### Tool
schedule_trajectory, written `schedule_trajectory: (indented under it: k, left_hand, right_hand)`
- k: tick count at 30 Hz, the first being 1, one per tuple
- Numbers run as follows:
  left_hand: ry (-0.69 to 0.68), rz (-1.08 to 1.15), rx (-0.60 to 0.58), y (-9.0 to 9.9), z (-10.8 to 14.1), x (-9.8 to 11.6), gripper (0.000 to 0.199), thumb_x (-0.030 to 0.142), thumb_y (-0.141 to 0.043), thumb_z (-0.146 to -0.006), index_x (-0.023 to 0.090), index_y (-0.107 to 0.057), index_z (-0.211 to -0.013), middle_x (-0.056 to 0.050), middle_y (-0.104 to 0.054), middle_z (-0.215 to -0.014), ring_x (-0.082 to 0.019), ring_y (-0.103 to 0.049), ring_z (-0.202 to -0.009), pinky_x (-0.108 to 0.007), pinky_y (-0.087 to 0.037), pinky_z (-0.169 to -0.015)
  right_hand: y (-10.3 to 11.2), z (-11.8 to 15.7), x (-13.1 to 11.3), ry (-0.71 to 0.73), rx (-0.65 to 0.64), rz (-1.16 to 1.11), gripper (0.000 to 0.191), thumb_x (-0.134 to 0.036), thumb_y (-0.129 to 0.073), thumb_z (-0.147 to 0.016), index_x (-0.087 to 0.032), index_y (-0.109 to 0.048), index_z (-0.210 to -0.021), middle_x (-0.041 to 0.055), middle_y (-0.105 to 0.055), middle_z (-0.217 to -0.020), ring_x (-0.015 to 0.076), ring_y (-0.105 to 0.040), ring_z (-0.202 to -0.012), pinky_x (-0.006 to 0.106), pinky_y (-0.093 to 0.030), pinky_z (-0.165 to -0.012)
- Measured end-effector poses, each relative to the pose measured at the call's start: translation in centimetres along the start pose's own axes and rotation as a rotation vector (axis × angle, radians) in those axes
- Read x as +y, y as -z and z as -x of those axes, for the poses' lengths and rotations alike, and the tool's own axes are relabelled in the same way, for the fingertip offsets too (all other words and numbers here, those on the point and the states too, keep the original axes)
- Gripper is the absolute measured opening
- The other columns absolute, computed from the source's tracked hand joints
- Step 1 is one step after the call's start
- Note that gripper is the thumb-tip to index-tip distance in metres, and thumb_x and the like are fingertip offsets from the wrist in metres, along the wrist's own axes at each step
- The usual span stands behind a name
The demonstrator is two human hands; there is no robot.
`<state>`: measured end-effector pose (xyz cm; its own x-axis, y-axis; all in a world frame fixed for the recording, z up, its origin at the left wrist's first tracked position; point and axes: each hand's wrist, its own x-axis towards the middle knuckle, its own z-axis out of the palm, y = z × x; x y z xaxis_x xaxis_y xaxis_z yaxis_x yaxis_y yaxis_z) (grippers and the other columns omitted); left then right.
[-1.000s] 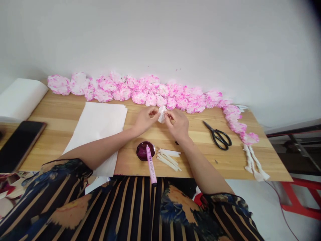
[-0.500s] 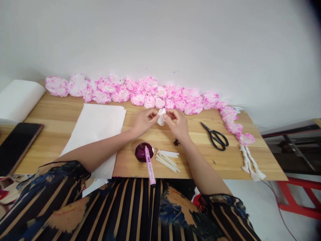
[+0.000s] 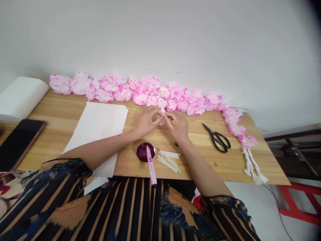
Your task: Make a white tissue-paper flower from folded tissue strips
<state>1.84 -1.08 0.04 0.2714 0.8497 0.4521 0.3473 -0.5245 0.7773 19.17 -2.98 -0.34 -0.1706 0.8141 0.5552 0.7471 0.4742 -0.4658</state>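
Note:
A small piece of white tissue paper [image 3: 162,121] is pinched between my two hands above the middle of the table. My left hand [image 3: 148,121] grips it from the left with thumb and fingers. From the right, my right hand [image 3: 177,124] pinches it too, fingertips nearly meeting the left ones. Part of the paper is hidden by the fingers. Just beyond lies a long row of pink-and-white paper flowers [image 3: 140,92] along the wall. Closer to my body, a pink marker [image 3: 151,167] leans on a dark purple dish [image 3: 141,152], beside several pale thin sticks [image 3: 169,161].
Black-handled scissors [image 3: 217,138] lie right of my right hand. White paper sheets [image 3: 100,124] are under my left forearm. A phone [image 3: 21,144] and a white paper roll [image 3: 21,97] sit at far left. Twisted white strips [image 3: 252,167] hang near the right edge. A red stool [image 3: 298,204] stands below.
My fingers have shifted on the white tissue paper, and the fingertips now cover more of it. The whole view has moved slightly; the things on the table lie as before.

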Motion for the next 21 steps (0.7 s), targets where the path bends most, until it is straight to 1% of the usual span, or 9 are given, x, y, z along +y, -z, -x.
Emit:
schedule_trajectory:
  k: [3, 5, 8, 10, 13, 16, 18, 19, 21]
  left_hand:
    - [0.063, 0.072, -0.012, -0.1, -0.1, -0.4, 0.006, 0.021, -0.060, -0.085, 0.018, -0.062, -0.080, -0.005, -0.066, -0.093, -0.019, -0.061, -0.094, -0.032, -0.046, -0.089]
    - [0.164, 0.182, -0.004, -0.3, -0.2, -0.9, 0.005, 0.021, -0.059, -0.084, 0.017, -0.062, -0.081, -0.004, -0.065, -0.090, -0.017, -0.061, -0.088, -0.029, -0.048, -0.082]
    - [0.317, 0.354, 0.001, -0.5, -0.3, -1.5, 0.007, 0.023, -0.059, -0.082, 0.017, -0.059, -0.082, -0.002, -0.064, -0.086, -0.014, -0.061, -0.080, -0.026, -0.048, -0.076]
    - [0.353, 0.398, -0.014, -0.6, -0.3, -1.6, 0.009, 0.025, -0.060, -0.082, 0.017, -0.059, -0.082, -0.001, -0.064, -0.085, -0.013, -0.060, -0.078, -0.026, -0.048, -0.077]
    - [0.319, 0.350, -0.032, -0.5, -0.3, -1.0, 0.014, 0.030, -0.061, -0.083, 0.017, -0.059, -0.086, -0.003, -0.065, -0.089, -0.014, -0.060, -0.080, -0.026, -0.048, -0.076]
    - [0.268, 0.281, -0.026, -0.4, -0.2, -0.6, 0.019, 0.035, -0.062, -0.084, 0.016, -0.060, -0.088, -0.004, -0.066, -0.092, -0.015, -0.060, -0.082, -0.027, -0.048, -0.076]
    - [0.257, 0.268, -0.014, -0.5, -0.2, -0.7, 0.018, 0.034, -0.061, -0.084, 0.016, -0.061, -0.085, -0.004, -0.066, -0.088, -0.014, -0.060, -0.080, -0.027, -0.047, -0.075]
    - [0.264, 0.276, -0.011, -0.5, -0.2, -0.9, 0.016, 0.032, -0.060, -0.084, 0.016, -0.061, -0.083, -0.003, -0.066, -0.085, -0.014, -0.059, -0.078, -0.026, -0.047, -0.073]
    - [0.305, 0.320, -0.005, -0.6, -0.4, -1.5, 0.014, 0.029, -0.060, -0.084, 0.016, -0.062, -0.080, -0.001, -0.066, -0.080, -0.013, -0.059, -0.073, -0.025, -0.046, -0.069]
  right_hand:
    - [-0.1, 0.0, -0.2, -0.060, 0.016, -0.096, 0.018, -0.033, -0.057, -0.094, -0.023, -0.072, -0.091, 0.0052, -0.071, -0.085, 0.0217, -0.062, -0.084, 0.038, -0.048, -0.082]
    - [-0.3, 0.0, -0.1, -0.183, 0.022, -0.221, 0.018, -0.035, -0.059, -0.092, -0.023, -0.072, -0.091, 0.0043, -0.072, -0.086, 0.0205, -0.063, -0.081, 0.036, -0.049, -0.079]
    - [-0.7, -0.2, 0.1, -0.424, 0.021, -0.457, 0.021, -0.039, -0.062, -0.086, -0.022, -0.072, -0.093, 0.0025, -0.073, -0.087, 0.0190, -0.064, -0.078, 0.034, -0.052, -0.074]
    - [-0.8, -0.2, 0.2, -0.506, 0.020, -0.562, 0.022, -0.041, -0.064, -0.084, -0.022, -0.072, -0.092, 0.0018, -0.074, -0.086, 0.0183, -0.065, -0.077, 0.032, -0.052, -0.073]
    - [-0.8, -0.1, 0.0, -0.471, 0.017, -0.532, 0.022, -0.040, -0.064, -0.085, -0.022, -0.073, -0.092, 0.0018, -0.073, -0.085, 0.0176, -0.064, -0.075, 0.032, -0.051, -0.073]
    - [-0.6, 0.1, -0.4, -0.313, -0.001, -0.347, 0.019, -0.038, -0.062, -0.088, -0.023, -0.074, -0.090, 0.0028, -0.072, -0.085, 0.0185, -0.063, -0.077, 0.034, -0.049, -0.076]
    - [-0.6, 0.2, -0.5, -0.228, -0.010, -0.252, 0.019, -0.036, -0.061, -0.089, -0.023, -0.074, -0.088, 0.0032, -0.072, -0.084, 0.0192, -0.062, -0.079, 0.035, -0.048, -0.078]
    - [-0.6, 0.2, -0.5, -0.214, -0.008, -0.233, 0.018, -0.036, -0.060, -0.089, -0.023, -0.074, -0.088, 0.0032, -0.071, -0.083, 0.0192, -0.061, -0.079, 0.035, -0.048, -0.078]
    - [-0.7, 0.2, -0.4, -0.253, 0.002, -0.258, 0.019, -0.036, -0.060, -0.089, -0.022, -0.073, -0.090, 0.0029, -0.072, -0.084, 0.0186, -0.061, -0.077, 0.034, -0.048, -0.077]
